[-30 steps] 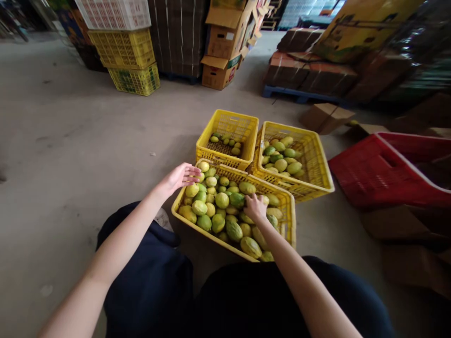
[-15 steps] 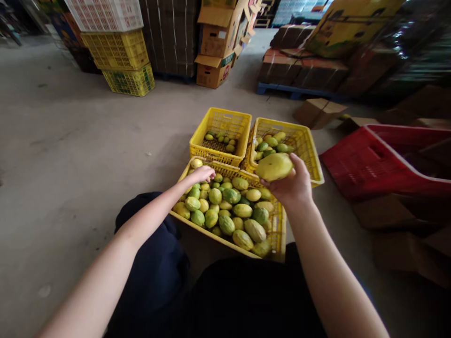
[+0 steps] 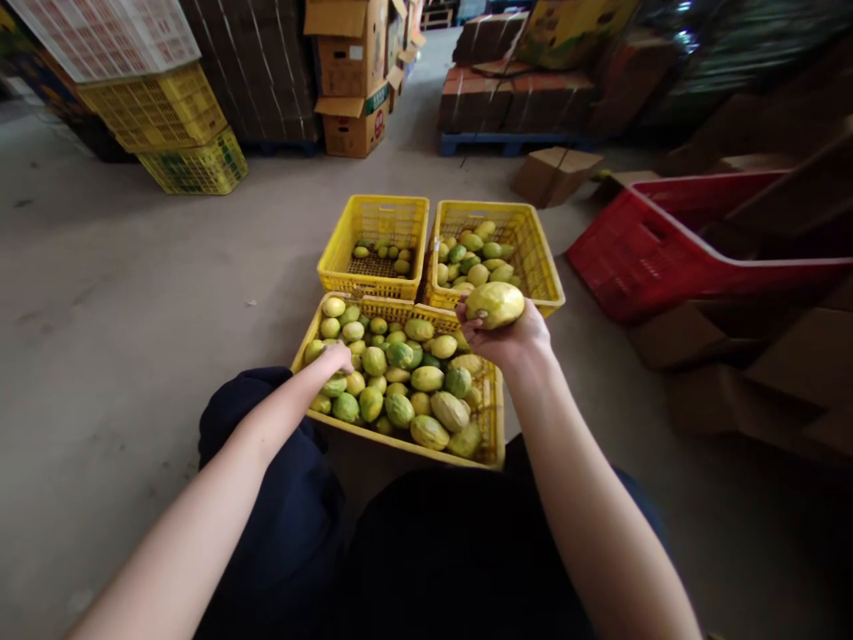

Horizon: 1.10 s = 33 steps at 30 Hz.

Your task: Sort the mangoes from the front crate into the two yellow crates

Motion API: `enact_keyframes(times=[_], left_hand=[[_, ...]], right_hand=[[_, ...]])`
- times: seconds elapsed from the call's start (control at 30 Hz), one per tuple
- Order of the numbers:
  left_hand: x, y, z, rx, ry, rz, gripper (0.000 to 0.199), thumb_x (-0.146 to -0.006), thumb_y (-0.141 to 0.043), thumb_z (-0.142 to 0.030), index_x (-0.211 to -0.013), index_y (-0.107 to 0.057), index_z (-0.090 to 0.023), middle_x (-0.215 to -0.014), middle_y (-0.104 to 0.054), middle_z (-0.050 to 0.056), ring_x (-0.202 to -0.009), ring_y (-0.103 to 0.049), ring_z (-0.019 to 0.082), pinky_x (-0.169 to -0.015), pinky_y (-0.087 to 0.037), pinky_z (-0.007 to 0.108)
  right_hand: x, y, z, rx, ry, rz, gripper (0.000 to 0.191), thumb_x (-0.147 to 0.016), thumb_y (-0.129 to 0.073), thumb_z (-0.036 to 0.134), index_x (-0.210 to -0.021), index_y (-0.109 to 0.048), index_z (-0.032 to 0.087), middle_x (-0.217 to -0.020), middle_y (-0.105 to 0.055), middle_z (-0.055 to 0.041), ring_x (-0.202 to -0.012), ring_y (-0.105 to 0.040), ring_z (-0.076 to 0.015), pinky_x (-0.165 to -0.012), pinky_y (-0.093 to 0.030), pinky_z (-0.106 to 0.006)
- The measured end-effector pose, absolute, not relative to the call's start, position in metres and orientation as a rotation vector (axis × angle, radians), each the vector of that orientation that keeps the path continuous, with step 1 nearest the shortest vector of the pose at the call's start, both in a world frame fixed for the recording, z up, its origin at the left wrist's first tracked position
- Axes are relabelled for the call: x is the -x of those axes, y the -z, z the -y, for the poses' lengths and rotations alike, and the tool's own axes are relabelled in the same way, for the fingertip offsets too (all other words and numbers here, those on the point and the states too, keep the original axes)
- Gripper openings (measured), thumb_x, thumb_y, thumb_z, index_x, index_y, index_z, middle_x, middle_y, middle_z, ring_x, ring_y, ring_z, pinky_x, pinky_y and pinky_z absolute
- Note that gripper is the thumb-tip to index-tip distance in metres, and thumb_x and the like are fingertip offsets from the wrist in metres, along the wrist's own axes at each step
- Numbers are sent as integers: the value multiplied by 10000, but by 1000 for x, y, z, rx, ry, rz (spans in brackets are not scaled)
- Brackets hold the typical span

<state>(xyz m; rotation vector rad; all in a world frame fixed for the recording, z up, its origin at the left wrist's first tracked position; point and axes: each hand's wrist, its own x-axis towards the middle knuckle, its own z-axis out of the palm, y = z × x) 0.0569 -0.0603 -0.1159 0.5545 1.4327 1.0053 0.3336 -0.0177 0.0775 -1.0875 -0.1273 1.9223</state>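
A yellow-green papaya [image 3: 494, 305] rests in my right hand [image 3: 526, 340], its fingers closed round the fruit from below. That hand is above the right back corner of the near yellow crate [image 3: 497, 418]. The crate is well filled with green and yellow papayas [image 3: 426, 379]. Over the left part of the pile, my left hand [image 3: 338, 357] points down among the fruit. Its fingers look curled, but their tips are hidden, and whatever they hold does not show.
Behind stand a yellow crate [image 3: 373, 286] with several small fruits and another yellow crate [image 3: 546, 267] partly filled with papayas. A red crate [image 3: 613, 276] and cardboard boxes [image 3: 706, 400] lie to the right. Stacked crates [image 3: 193, 164] and a loaded blue pallet [image 3: 480, 142] stand farther back.
My left hand has gone down and nearer into the left side of the pile. My right hand has turned the papaya, so its end now faces me. The view has swung right.
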Motion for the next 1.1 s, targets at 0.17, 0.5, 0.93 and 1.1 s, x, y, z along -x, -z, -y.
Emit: enact_keyframes(times=[0.17, 0.5, 0.93, 1.1], left_hand=[[-67, 121, 57, -786, -741, -1814, 429, -750, -753, -427, -1092, -636, -195, -1275, -609, 224, -1356, -484, 413, -992, -466, 458], [-69, 109, 47, -1069, -452, -2055, 464, -521, -934, -399, -837, -662, -195, -1081, -668, 182, -1403, -323, 521, -1102, -218, 628], [-63, 90, 70, -1224, -610, -1963, 474, -614, -857, -196, -534, -390, -212, -661, -573, 39, -1237, -521, 375, -1094, -325, 491], [-52, 58, 61, -1376, -596, -1935, 403, -525, -891, -147, -699, -530, -197, -818, -633, 40, -1231, -527, 358, -1108, -340, 454]], right_hand=[[-337, -85, 23, 1048, -1915, 92, 426, -963, -248, 442, -995, -602, 207, -754, -653, -73, -633, -618, -189, -383, -331, -197], [-352, -85, 26, 1000, -1917, -14, 398, -956, -282, 440, -1006, -609, 219, -743, -658, -64, -599, -628, -196, -354, -348, -190], [-356, -82, 29, 1061, -1879, 12, 392, -947, -275, 417, -1022, -606, 221, -709, -655, -63, -608, -639, -216, -363, -348, -201], [-354, -82, 28, 1050, -1864, 10, 385, -946, -271, 423, -996, -600, 229, -744, -658, -69, -629, -653, -221, -362, -358, -208]])
